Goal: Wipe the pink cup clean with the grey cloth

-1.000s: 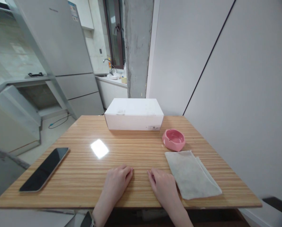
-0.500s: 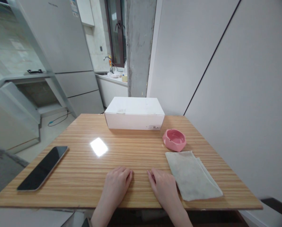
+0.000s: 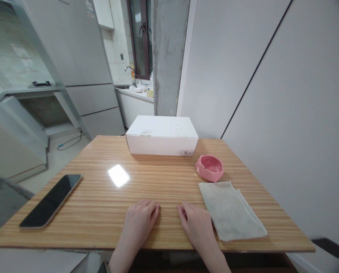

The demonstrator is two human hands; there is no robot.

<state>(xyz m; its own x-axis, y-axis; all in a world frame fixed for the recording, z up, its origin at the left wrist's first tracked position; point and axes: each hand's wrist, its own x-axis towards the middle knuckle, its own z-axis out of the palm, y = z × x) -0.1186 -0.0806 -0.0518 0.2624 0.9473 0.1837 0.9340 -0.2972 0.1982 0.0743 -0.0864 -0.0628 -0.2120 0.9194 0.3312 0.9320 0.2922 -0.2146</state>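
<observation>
Facing a closed white cardboard box [image 3: 162, 135]

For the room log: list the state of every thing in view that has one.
White cardboard box: closed
Pink ceramic ashtray: empty
Grey cloth: folded, lying flat
Smartphone: face up, screen dark
Left hand: empty, resting on the wooden table
Right hand: empty, resting beside the cloth

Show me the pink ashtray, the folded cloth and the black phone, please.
Pink ashtray [image 3: 209, 165]: head view, on the inner bowl.
Folded cloth [image 3: 229, 210]: head view, on the top layer.
Black phone [image 3: 50, 201]: head view, on the dark screen.
</observation>
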